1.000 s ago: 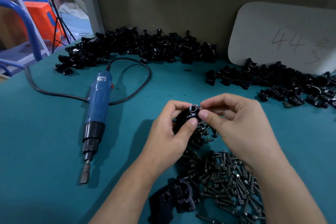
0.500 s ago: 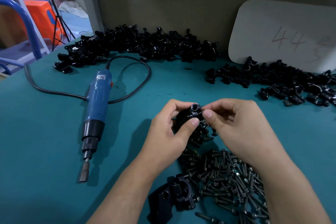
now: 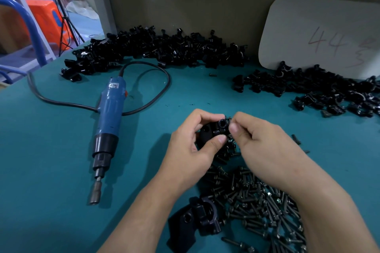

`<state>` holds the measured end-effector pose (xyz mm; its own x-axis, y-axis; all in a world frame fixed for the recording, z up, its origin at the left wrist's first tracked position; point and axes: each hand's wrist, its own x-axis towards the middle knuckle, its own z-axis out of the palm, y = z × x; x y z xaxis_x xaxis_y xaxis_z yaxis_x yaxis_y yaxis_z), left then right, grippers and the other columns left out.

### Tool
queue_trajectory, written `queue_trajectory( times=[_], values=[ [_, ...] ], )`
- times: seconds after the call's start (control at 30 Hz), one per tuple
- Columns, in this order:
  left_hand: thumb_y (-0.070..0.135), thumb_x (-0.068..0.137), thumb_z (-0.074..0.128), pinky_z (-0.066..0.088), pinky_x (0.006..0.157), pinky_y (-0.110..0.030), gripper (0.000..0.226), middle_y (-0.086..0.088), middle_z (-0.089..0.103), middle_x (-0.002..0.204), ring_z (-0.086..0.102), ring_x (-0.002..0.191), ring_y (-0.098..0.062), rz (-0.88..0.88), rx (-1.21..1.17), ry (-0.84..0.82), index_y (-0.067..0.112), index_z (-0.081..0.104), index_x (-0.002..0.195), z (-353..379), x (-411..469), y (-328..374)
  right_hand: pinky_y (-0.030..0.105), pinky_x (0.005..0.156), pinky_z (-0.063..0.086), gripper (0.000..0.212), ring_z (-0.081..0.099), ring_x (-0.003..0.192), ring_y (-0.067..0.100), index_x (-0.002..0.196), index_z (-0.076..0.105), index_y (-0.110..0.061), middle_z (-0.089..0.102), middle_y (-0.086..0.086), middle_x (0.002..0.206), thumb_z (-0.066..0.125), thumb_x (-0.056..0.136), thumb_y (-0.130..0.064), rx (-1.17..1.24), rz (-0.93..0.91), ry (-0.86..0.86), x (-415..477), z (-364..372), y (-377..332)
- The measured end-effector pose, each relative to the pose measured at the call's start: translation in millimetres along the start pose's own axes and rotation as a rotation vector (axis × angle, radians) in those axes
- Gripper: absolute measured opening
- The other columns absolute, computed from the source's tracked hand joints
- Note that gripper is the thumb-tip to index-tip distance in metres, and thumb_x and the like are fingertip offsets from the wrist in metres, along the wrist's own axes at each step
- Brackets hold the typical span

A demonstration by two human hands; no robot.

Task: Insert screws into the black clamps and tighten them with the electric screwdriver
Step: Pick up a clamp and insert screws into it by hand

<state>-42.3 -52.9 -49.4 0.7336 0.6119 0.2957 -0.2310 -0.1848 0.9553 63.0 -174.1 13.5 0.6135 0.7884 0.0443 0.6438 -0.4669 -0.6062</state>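
**Head view.** Teal counter (image 3: 51, 160) set against an olive wall.

**Centre of the counter:** the left hand (image 3: 191, 150) grips a black clamp (image 3: 212, 132) and holds it just above the far end of the screw pile (image 3: 257, 201). The thumb is clamped on its near face and the curled fingers (image 3: 202, 116) are wrapped over its far side. The clamp's bored boss faces up and toward the camera.

The right hand (image 3: 265, 146) meets the clamp from the right. Its fingers are curled, and the thumb and forefinger are pinched together at the boss, touching it. Whether a screw lies between them cannot be told.

**Near edge:**
- The loose black screws spread from under the hands to the near edge, right of centre.
- A second clamp (image 3: 197, 217) lies just beside the pile's left margin, between the forearms.

**Left half:**
- The blue electric screwdriver (image 3: 109, 121) lies on its side with its bit toward the near edge, well apart from both hands.
- Its black cable (image 3: 162, 86) loops behind it and trails off the left edge.

**Back edge:** a long heap of clamps (image 3: 156, 49) lies along the wall.

**Back right corner:**
- A second heap (image 3: 308, 86) lies here.
- It sits below a white board (image 3: 320, 33) that leans on the wall and is marked "44".

**Beyond the left edge:** a blue tube frame (image 3: 30, 26) and an orange stool (image 3: 49, 18).
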Motion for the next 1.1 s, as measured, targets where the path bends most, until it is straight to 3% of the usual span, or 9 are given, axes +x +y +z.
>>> queue_trajectory(
  times=[0.23, 0.37, 0.43, 0.53, 0.67, 0.77, 0.9, 1.0, 1.1],
  values=[
    [0.015, 0.09, 0.069, 0.051, 0.106, -0.052, 0.026, 0.009, 0.073, 0.121, 0.066, 0.121, -0.017, 0.018, 0.034, -0.006, 0.027, 0.065, 0.112, 0.1, 0.8, -1.8, 0.029, 0.053, 0.032, 0.041, 0.047, 0.052, -0.002, 0.067, 0.05, -0.046, 0.052, -0.026, 0.055, 0.034, 0.105, -0.05, 0.055, 0.034, 0.008, 4.3, 6.5, -3.8],
    [0.018, 0.089, 0.069, 0.053, 0.103, -0.054, 0.024, 0.004, 0.075, 0.119, 0.07, 0.114, -0.02, -0.015, -0.018, 0.008, 0.032, 0.065, 0.109, -0.7, 0.7, -0.7, 0.03, 0.055, 0.042, 0.035, 0.056, 0.057, 0.004, 0.083, 0.051, -0.042, 0.062, -0.016, 0.067, 0.03, 0.096, -0.067, 0.07, 0.035, 0.016, 1.8, 1.1, 1.7],
    [0.02, 0.088, 0.069, 0.053, 0.103, -0.052, 0.024, 0.005, 0.075, 0.117, 0.071, 0.111, -0.018, -0.022, -0.012, 0.017, 0.034, 0.065, 0.107, -0.6, 1.1, -0.7, 0.03, 0.051, 0.045, 0.021, 0.053, 0.052, 0.01, 0.095, 0.048, -0.042, 0.061, -0.009, 0.067, 0.036, 0.1, -0.059, 0.086, 0.003, 0.011, 0.8, 0.3, 4.7],
    [0.021, 0.087, 0.07, 0.054, 0.103, -0.05, 0.025, 0.009, 0.075, 0.117, 0.071, 0.11, -0.015, -0.022, 0.028, 0.004, 0.035, 0.065, 0.107, -0.8, 0.7, -1.3, 0.024, 0.041, 0.037, 0.013, 0.04, 0.044, 0.007, 0.101, 0.049, -0.036, 0.053, -0.006, 0.057, 0.04, 0.105, -0.045, 0.083, -0.045, -0.006, 0.9, 1.4, 5.7],
    [0.022, 0.088, 0.069, 0.055, 0.101, -0.048, 0.026, 0.013, 0.075, 0.117, 0.071, 0.111, -0.012, 0.004, 0.096, -0.017, 0.037, 0.063, 0.108, 0.6, -1.1, -1.6, 0.027, 0.05, 0.036, 0.03, 0.039, 0.049, 0.004, 0.084, 0.045, -0.027, 0.047, -0.017, 0.057, 0.036, 0.105, -0.046, 0.09, -0.013, -0.017, 2.3, 6.3, 5.8],
    [0.021, 0.088, 0.069, 0.055, 0.102, -0.047, 0.026, 0.013, 0.075, 0.118, 0.07, 0.114, -0.012, 0.012, 0.092, -0.015, 0.035, 0.063, 0.109, 0.3, -1.2, -0.6, 0.029, 0.054, 0.035, 0.041, 0.043, 0.049, 0.002, 0.073, 0.049, -0.033, 0.047, -0.019, 0.052, 0.032, 0.104, -0.053, 0.08, 0.002, 0.002, 4.1, 9.3, 4.2],
    [0.025, 0.087, 0.07, 0.055, 0.099, -0.055, 0.023, 0.007, 0.076, 0.117, 0.072, 0.109, -0.02, -0.014, 0.028, -0.002, 0.037, 0.064, 0.106, -0.3, -0.4, 0.0, 0.032, 0.05, 0.04, 0.046, 0.046, 0.048, 0.009, 0.081, 0.054, -0.035, 0.055, -0.007, 0.058, 0.028, 0.097, -0.07, 0.086, -0.005, 0.028, 1.9, 4.0, 4.4],
    [0.027, 0.085, 0.071, 0.055, 0.099, -0.055, 0.023, 0.01, 0.076, 0.114, 0.073, 0.107, -0.019, -0.018, 0.037, 0.003, 0.041, 0.064, 0.102, 0.5, -0.3, 0.2, 0.021, 0.043, 0.038, 0.022, 0.046, 0.048, 0.008, 0.094, 0.048, -0.036, 0.061, -0.01, 0.072, 0.04, 0.102, -0.054, 0.041, -0.041, 0.042, 2.1, 4.3, 6.3],
    [0.036, 0.083, 0.07, 0.055, 0.099, -0.056, 0.023, 0.01, 0.077, 0.113, 0.073, 0.106, -0.02, -0.007, 0.042, -0.012, 0.041, 0.064, 0.104, 0.7, -0.3, 0.7, 0.021, 0.045, 0.037, 0.028, 0.041, 0.048, 0.006, 0.087, 0.047, -0.026, 0.052, -0.013, 0.059, 0.041, 0.104, -0.048, 0.065, -0.048, 0.055, 4.0, 8.9, 4.9]
  ],
)
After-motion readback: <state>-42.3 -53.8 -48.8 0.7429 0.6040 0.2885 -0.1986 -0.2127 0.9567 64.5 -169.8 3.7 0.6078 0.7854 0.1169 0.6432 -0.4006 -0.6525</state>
